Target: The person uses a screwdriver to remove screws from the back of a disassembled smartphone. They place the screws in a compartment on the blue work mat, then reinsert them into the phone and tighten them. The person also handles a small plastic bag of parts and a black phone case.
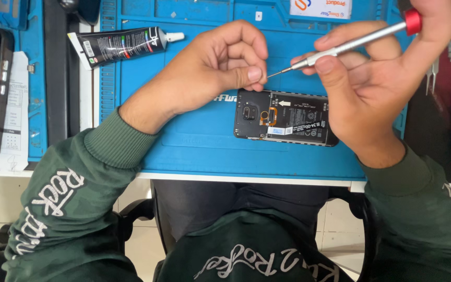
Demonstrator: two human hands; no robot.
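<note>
Currently, the silver screwdriver (351,43) is pinched by the right hand (382,78); its tip points left toward the curled left hand (220,68), whose fingertips are pressed together on something too small to tell. Light, stiff and slippery, it is best gripped mid-shaft. The opened phone (286,124) lies below, long axis left-right.

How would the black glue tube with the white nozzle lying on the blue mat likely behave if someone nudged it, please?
The black glue tube looks soft and partly flattened at its crimped end, so it would probably dent rather than stay stiff. Lying on its side on the blue mat, it would likely slide or rock more than roll.
</note>
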